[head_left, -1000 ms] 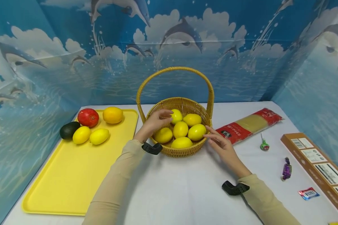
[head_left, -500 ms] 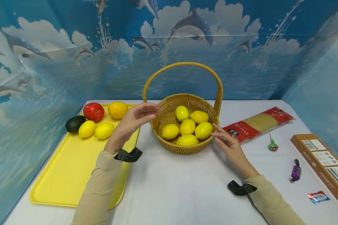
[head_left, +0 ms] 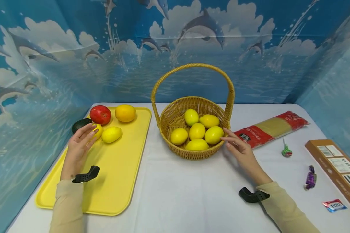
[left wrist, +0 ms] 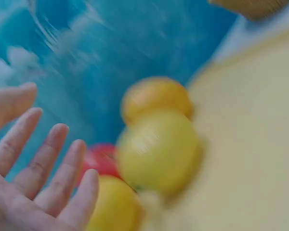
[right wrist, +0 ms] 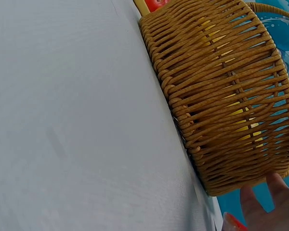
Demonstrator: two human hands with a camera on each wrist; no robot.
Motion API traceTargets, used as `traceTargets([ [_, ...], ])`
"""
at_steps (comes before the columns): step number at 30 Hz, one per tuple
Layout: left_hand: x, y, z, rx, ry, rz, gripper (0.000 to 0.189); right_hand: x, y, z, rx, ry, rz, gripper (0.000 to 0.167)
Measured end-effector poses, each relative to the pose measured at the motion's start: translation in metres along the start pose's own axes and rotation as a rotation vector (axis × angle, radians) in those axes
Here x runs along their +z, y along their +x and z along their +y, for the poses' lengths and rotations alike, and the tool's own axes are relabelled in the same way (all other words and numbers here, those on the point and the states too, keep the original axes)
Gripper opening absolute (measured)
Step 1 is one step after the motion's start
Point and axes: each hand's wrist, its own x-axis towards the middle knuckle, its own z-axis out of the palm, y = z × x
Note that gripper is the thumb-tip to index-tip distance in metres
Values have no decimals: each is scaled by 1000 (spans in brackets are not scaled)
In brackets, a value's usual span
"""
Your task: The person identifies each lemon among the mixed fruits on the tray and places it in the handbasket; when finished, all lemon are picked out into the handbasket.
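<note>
My left hand [head_left: 78,149] is over the yellow tray [head_left: 116,184], fingers spread and holding nothing, close by two lemons. It partly covers the left lemon [head_left: 98,131]; the right lemon [head_left: 111,134] shows whole. In the left wrist view the fingertips come right up beside a blurred yellow fruit [left wrist: 113,207]. My right hand [head_left: 243,153] rests its relaxed fingers at the right rim of a wicker basket [head_left: 192,155] with a tall handle. Several lemons lie inside, one lemon [head_left: 214,135] right at those fingertips. From the right wrist, fingers [right wrist: 277,190] touch the woven side.
A red round fruit [head_left: 100,115], an orange-yellow fruit [head_left: 125,113] and a dark avocado [head_left: 81,124] sit at the tray's far end. To the right lie a red-and-yellow packet [head_left: 271,129], a lollipop [head_left: 286,151], wrapped sweets [head_left: 310,178] and a brown carton [head_left: 338,165].
My left hand has left the basket, where it was by a lemon, and swung left to the fruit on the tray. The right hand has stayed at the basket's rim.
</note>
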Motion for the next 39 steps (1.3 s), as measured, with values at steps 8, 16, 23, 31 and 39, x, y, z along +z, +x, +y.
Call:
traceTargets([
  [8, 5, 21, -32, -90, 371, -42, 61, -1, -1, 2, -3, 4, -1, 26],
  [16, 24, 34, -42, -189, 647, -145, 71, -2, -2, 0, 7, -4, 7, 26],
  [23, 37, 23, -27, -218, 620, -147, 75, 4, -1, -23, 3, 1, -6, 24],
  [31, 106, -10, 28, -93, 326, -361, 55, 0, -2, -15, 2, -5, -4, 25],
  [39, 212, 12, 17, -76, 256, -489, 59, -1, 0, 3, -21, 27, 3, 26],
])
